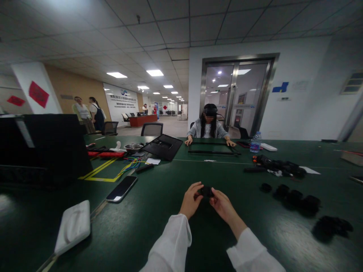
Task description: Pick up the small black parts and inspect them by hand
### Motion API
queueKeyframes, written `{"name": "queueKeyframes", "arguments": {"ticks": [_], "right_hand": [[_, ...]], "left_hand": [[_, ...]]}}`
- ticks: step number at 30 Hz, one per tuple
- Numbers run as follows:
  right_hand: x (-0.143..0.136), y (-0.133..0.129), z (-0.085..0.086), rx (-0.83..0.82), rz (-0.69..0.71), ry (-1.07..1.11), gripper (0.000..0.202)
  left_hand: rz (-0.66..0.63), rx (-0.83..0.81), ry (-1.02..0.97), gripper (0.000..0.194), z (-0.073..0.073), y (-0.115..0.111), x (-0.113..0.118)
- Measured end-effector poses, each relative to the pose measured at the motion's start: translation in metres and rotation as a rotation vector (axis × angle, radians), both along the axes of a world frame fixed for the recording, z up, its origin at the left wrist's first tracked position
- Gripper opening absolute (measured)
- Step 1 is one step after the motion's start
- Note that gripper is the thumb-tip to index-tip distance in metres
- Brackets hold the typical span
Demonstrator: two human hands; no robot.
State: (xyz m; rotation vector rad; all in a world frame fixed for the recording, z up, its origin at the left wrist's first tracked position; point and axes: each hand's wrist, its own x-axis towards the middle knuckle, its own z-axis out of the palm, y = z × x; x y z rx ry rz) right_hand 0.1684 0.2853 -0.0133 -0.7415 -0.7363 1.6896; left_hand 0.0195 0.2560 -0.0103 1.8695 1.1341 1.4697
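Note:
A small black part [207,191] is held between my two hands, just above the green table [141,230]. My left hand [192,199] has its fingers closed on the left side of the part. On the right side, the thumb and fingers of my right hand [222,204] pinch the same part. The part is too dark to make out its details. Right of my hands lie several black pieces [296,198] in a row, with another black piece [331,227] nearer the front.
Left are a phone [121,189], a white device [73,226], colored wires [129,166] and black boxes [53,143]. Across the table a person [209,124] touches a black frame [214,152]. A bottle [255,142] and a dark pile [279,166] stand right.

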Motion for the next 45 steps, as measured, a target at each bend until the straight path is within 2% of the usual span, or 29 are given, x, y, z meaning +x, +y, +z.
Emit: {"name": "queueKeyframes", "arguments": {"ticks": [4,8,14,19,25,29,32,39,45], "right_hand": [[-0.001,-0.002,0.001,0.03,0.022,-0.027,0.019],[-0.002,-0.005,0.005,0.048,0.046,-0.062,0.019],[-0.001,-0.013,0.013,0.089,0.104,-0.121,0.02],[-0.001,-0.016,0.013,0.131,0.172,-0.213,0.019],[-0.002,-0.006,0.004,0.045,0.066,-0.07,0.022],[0.001,0.0,0.001,0.002,0.017,-0.027,0.022],[0.002,0.0,0.002,-0.016,0.008,-0.018,0.022],[0.0,-0.003,0.0,0.027,0.043,-0.035,0.022],[0.0,-0.007,0.004,0.113,0.104,-0.096,0.022]], "left_hand": [[-0.037,-0.083,-0.094,0.042,-0.003,0.003,-0.002],[-0.038,-0.15,-0.099,0.036,-0.005,0.005,-0.005],[0.048,-0.244,-0.1,0.028,-0.006,0.006,-0.007],[0.101,-0.286,-0.049,0.036,-0.006,0.005,-0.005],[0.07,-0.258,-0.052,0.027,-0.007,0.004,-0.003],[0.023,-0.093,-0.008,0.051,-0.007,0.004,-0.001],[0.005,-0.029,0.025,0.053,-0.005,0.002,-0.001],[0.033,-0.12,0.016,0.041,0.0,-0.001,-0.004],[0.041,-0.223,-0.061,0.03,-0.001,0.001,-0.005]]}}
